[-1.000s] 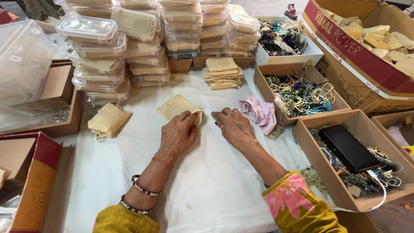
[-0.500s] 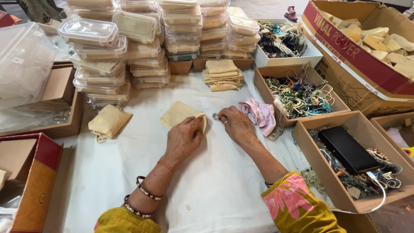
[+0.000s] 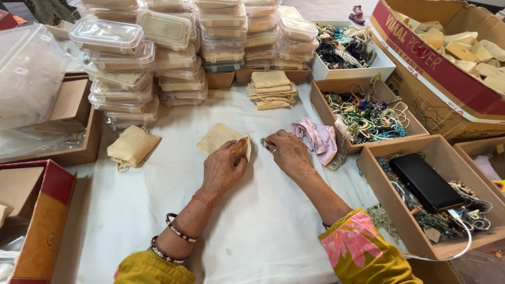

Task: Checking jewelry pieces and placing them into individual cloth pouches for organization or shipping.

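My left hand (image 3: pixel 223 168) rests on the white cloth and pinches the open mouth of a small beige burlap pouch (image 3: pixel 218 138) that lies flat. My right hand (image 3: pixel 286 151) is just to its right, fingertips closed on a small piece of jewellery (image 3: pixel 263 142) held right at the pouch's mouth. The piece is mostly hidden by my fingers. A pink cloth (image 3: pixel 318 139) lies bunched right beside my right hand.
A filled burlap pouch (image 3: pixel 132 145) lies at left. Stacks of clear plastic boxes (image 3: pixel 158 58) stand behind, with folded pouches (image 3: pixel 271 88). Cardboard trays of beaded jewellery (image 3: pixel 368 113) and one with a black case (image 3: pixel 426 181) line the right. A red box (image 3: pixel 42 226) sits at left.
My right hand moved left toward the pouch's mouth, carrying the small piece. My left hand lifted the pouch's opening edge a little.
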